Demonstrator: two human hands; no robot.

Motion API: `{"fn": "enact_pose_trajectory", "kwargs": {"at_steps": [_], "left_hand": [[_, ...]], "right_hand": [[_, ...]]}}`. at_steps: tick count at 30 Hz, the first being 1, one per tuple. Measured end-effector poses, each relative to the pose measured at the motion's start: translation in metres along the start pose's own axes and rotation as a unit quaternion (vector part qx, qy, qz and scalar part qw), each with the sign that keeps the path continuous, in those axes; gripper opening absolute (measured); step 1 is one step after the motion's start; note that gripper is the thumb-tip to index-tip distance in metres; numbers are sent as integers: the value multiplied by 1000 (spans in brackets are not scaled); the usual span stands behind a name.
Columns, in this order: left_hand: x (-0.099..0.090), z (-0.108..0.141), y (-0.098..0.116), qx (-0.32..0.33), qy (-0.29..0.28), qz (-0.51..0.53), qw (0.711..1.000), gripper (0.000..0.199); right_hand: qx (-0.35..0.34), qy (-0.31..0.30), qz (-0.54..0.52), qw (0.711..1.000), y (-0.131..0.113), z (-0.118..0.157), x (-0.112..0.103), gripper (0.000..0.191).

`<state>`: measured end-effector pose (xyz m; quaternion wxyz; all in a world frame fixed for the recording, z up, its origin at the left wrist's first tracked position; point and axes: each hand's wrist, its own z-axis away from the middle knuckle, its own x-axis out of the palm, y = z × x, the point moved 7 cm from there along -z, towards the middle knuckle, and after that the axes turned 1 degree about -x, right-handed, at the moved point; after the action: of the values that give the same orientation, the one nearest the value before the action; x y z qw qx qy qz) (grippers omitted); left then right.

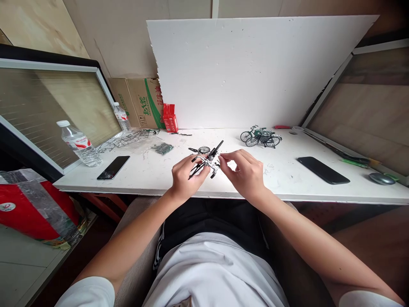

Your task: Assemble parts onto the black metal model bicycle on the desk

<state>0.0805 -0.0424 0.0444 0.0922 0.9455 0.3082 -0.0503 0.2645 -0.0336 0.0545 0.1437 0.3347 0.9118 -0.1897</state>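
Observation:
Over the front of the white table, my left hand (188, 175) grips a part-built miniature bicycle (209, 162) between thumb and fingers. Its silver handlebar faces me, and a dark wheel or fender sticks up behind it. Close on its right side, my right hand (244, 172) is closed, with thumb and index finger pinched together. Whatever lies between those fingertips is too small to make out. Just behind the held bicycle, a small spoked wheel (204, 150) and a black part (193, 149) rest on the tabletop.
Assembled miniature bicycles (260, 137) stand at the back right. Left lie a bag of small parts (164, 148), part frames (134, 138) and a phone (113, 167). Water bottles (79, 145) stand farther left. A black phone-like slab (323, 170) and a mouse (381, 178) lie right.

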Motion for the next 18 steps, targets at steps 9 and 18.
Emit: {"fn": "enact_pose_trajectory", "kwargs": {"at_steps": [9,18], "left_hand": [[0,-1,-1,6,-4,12,1000,9],[0,-4,-1,21,-16,28,999,13]], "right_hand": [[297,-129,-340,883,23,7,27,45],[345,-174,-440,811,15,14,41,47]]}}
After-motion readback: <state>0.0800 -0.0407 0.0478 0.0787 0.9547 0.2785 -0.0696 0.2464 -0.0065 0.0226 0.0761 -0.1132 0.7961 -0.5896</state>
